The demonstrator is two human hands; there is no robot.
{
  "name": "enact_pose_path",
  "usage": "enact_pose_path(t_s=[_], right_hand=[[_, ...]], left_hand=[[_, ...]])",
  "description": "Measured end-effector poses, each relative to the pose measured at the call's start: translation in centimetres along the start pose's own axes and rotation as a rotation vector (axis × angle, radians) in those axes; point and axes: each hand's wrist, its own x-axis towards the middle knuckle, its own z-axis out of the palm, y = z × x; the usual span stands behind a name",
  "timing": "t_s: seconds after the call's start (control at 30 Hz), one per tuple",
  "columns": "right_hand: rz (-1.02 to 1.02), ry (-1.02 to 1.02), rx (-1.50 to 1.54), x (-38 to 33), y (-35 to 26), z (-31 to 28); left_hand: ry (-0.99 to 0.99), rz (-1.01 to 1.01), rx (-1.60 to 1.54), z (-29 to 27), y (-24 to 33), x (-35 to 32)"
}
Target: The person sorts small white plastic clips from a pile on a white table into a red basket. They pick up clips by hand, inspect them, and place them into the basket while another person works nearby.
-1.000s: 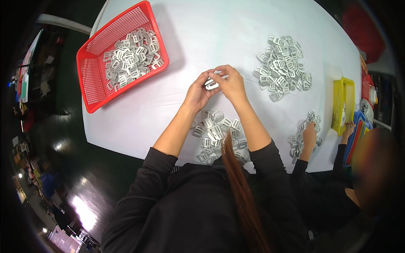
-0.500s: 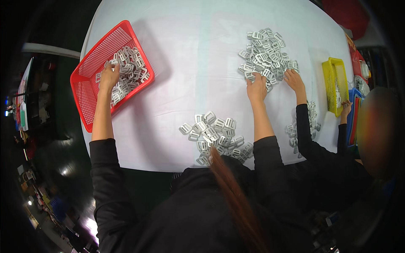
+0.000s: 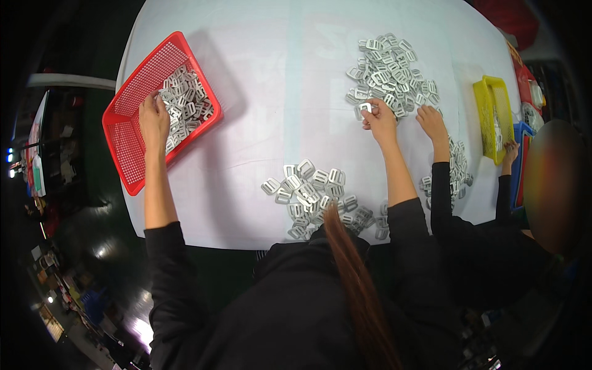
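My left hand (image 3: 153, 123) is inside the red plastic basket (image 3: 123, 161), over a heap of silver slide buckles (image 3: 188, 102). Its thumb and fingers look apart, and I make out no buckle held between them. At the near edge of the large pile of slide buckles (image 3: 388, 74), my right hand (image 3: 381, 120) pinches one silver slide buckle (image 3: 365, 108) between thumb and fingers. A smaller group of slide buckles (image 3: 308, 191) lies on the white table (image 3: 253, 123), close in front of my body.
To my right, a co-worker's hand (image 3: 431, 122) reaches the large pile; their other hand (image 3: 511, 152) is at a yellow basket (image 3: 485, 117). Another buckle heap (image 3: 456, 169) lies by their arm. A blue bin (image 3: 523, 135) stands at the right edge.
My right hand has drawn back slightly from the large pile and now holds a buckle. My left hand has shifted a little left, off the buckles it was touching.
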Motion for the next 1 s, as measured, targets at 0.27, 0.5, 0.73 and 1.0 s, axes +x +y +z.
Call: enact_pose_path(t_s=[0.27,0.5,0.73,1.0], right_hand=[[0.202,0.066,0.797,-8.3,-4.0,9.0],[-0.365,0.365,-0.295,-2.4,-0.5,6.4],[-0.306,0.355,-1.037,5.1,-0.5,3.4],[0.081,0.101,0.239,0.4,0.2,3.2]], left_hand=[[-0.736,-0.454,-1.449,10.9,17.2,-14.9],[-0.679,-0.596,-1.586,13.9,19.3,-16.0],[-0.869,-0.611,-1.511,14.1,18.7,-14.4],[-0.881,-0.650,-1.601,14.8,19.1,-14.7]])
